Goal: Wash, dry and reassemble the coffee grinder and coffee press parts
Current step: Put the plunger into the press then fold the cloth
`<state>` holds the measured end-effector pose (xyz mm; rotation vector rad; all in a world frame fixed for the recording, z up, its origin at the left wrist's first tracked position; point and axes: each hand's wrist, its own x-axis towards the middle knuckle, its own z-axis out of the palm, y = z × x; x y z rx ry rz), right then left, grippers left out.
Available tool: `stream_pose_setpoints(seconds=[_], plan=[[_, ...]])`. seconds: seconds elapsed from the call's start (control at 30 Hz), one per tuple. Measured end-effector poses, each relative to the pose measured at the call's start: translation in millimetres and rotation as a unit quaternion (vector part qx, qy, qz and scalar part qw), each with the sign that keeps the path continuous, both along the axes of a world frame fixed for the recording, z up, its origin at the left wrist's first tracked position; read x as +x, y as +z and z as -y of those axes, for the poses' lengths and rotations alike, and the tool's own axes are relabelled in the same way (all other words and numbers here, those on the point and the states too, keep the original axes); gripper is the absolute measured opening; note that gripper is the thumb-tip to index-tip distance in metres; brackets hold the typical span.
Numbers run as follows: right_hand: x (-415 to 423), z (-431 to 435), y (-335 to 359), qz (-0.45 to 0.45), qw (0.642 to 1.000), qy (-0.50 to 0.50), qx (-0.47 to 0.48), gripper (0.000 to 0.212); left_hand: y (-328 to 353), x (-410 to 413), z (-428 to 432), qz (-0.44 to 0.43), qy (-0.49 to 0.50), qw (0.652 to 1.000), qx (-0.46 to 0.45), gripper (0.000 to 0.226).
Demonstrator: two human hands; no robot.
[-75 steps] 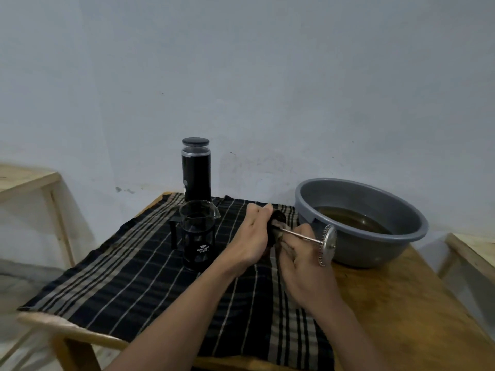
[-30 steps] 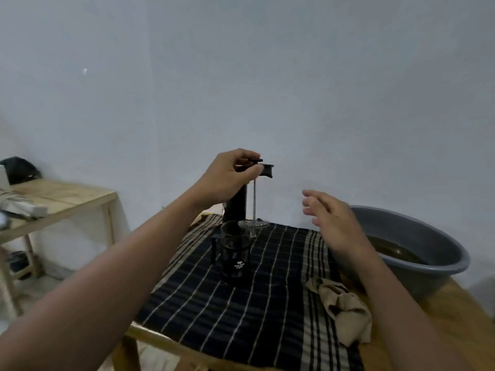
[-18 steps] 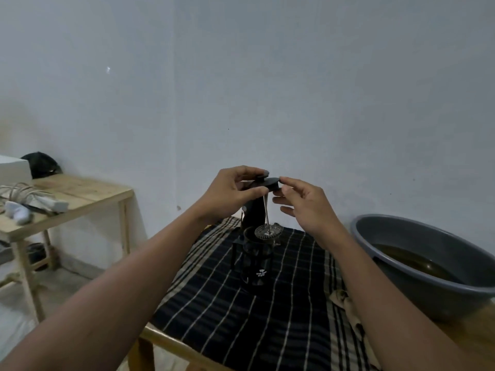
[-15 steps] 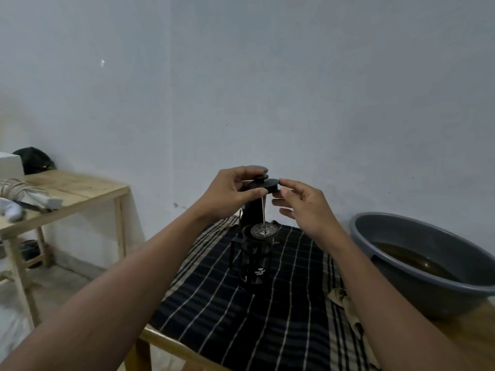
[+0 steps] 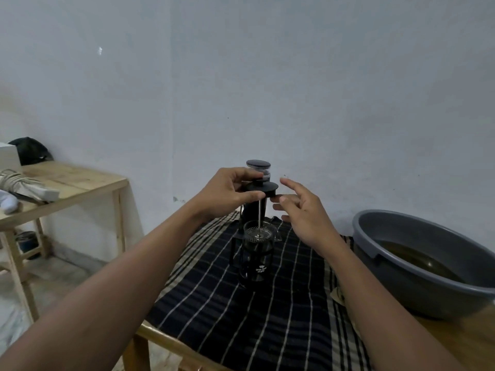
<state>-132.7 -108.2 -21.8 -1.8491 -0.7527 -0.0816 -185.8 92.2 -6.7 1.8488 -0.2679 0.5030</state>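
While the left hand (image 5: 227, 192) pinches the black plunger lid (image 5: 261, 187) by its 9 o'clock edge, thumb under and fingers curled over the top, the lid is held level in the air straight above the French press beaker (image 5: 255, 261); the metal plunger rod (image 5: 259, 212) hangs upright from the lid; the mesh filter (image 5: 256, 232) at its bottom end sits just inside the beaker mouth, not pushed down; the beaker stands upright in its black frame on the dark striped cloth (image 5: 241, 317), handle at its 9 o'clock side; right hand (image 5: 302, 214) at 3 o'clock of the lid, fingers spread and loosely bent, gripping nothing; one fingertip is right at the lid's edge, cannot tell if touching; coffee grinder (image 5: 258, 165), black with a dark cap, upright at 12 o'clock behind the press, mostly hidden by the lid and left hand; grey plastic basin (image 5: 380, 236) at 3 o'clock of the press, on the bare wooden table (image 5: 468, 344) just off the cloth edge, holding brownish water (image 5: 417, 261); scrap of beige rag (image 5: 337, 293) shows beside the right forearm; wooden side table (image 5: 80, 183) at 9 o'clock, well apart, with a white box and bundled items on it.
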Motion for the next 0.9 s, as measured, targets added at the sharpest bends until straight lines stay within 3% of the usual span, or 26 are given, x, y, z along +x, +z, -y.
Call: stream_pose_setpoints(seconds=[0.2,0.57,0.63,0.7,0.8,0.9], plan=[[0.7,11.3,-19.8,0.025,0.993,-0.023,-0.116,0.033,-35.2,2.5,4.0,-0.066,0.006,0.996,0.051,0.045],[4.4,14.8,-46.5,0.033,0.989,-0.049,-0.133,0.03,-52.7,0.6,-0.6,-0.136,0.017,0.978,0.159,0.05],[7.1,9.5,-50.2,0.006,0.993,-0.051,-0.107,0.027,-55.4,-5.6,3.6,-0.109,0.054,0.972,0.199,0.058],[10.2,2.2,-52.6,-0.069,0.996,-0.031,-0.04,0.022,-68.8,-13.2,11.2,-0.059,0.164,0.96,0.221,0.072],[11.8,-4.4,-56.2,-0.218,0.975,0.017,0.026,0.036,-100.6,-31.3,34.5,-0.022,0.315,0.939,0.136,0.06],[5.5,-5.9,-63.8,-0.28,0.958,0.053,0.035,0.051,-128.0,-38.4,58.0,-0.067,0.33,0.941,0.034,0.04]])
